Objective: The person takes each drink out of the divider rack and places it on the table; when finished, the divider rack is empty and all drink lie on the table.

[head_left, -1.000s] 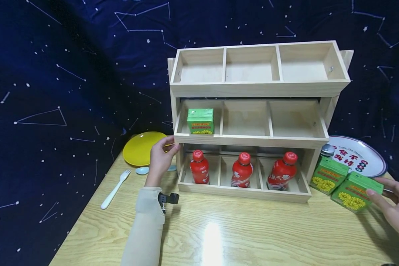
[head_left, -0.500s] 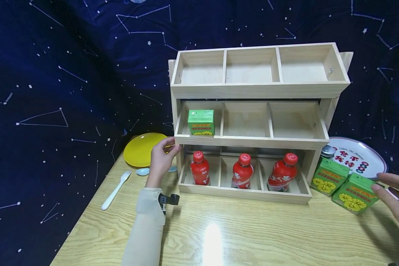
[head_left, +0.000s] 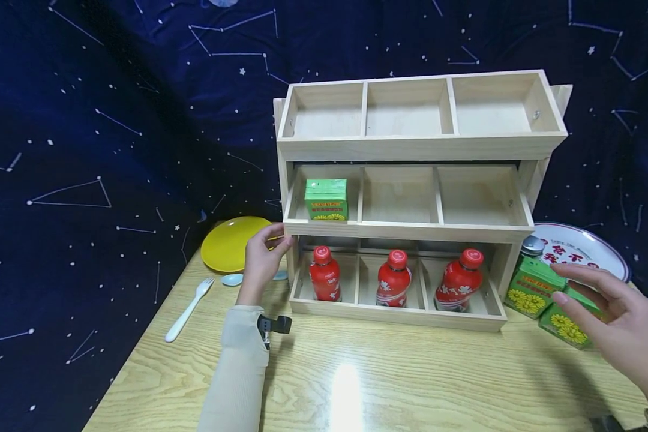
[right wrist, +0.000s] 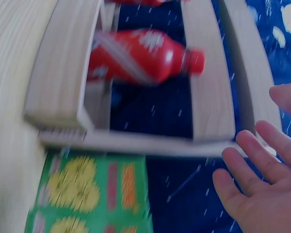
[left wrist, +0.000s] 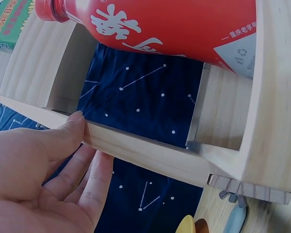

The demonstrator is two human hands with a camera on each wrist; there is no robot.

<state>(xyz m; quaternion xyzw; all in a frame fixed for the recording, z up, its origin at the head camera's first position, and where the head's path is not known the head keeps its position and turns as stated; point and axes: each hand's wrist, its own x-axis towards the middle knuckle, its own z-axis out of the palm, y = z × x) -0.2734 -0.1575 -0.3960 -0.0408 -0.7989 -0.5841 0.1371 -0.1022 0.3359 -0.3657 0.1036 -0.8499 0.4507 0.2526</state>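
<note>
My left hand [head_left: 261, 261] grips the left side post of a three-tier wooden shelf [head_left: 410, 230]; the left wrist view shows thumb and fingers pinching the narrow wooden rail [left wrist: 140, 145]. With fingers spread and holding nothing, my right hand [head_left: 621, 324] hovers by two green drink cartons with yellow flowers, a rear carton [head_left: 529, 294] and a front carton [head_left: 564, 327] it partly hides. A third green carton [head_left: 326, 201] stands in the middle tier's left compartment. On the bottom tier are a left red bottle [head_left: 324, 276], a middle one [head_left: 393, 281] and a tilted right one [head_left: 458, 282].
Left of the shelf lie a yellow plate [head_left: 232, 243], a white fork [head_left: 189, 311] and a light blue spoon [head_left: 232, 279]. Behind the cartons, a white plate with red characters [head_left: 599, 249] leans near a metal-lidded jar [head_left: 533, 245]. A dark starry cloth hangs behind.
My right hand has come away from the front carton's right side and moved left, over the two cartons toward the shelf. The left hand stays on the post.
</note>
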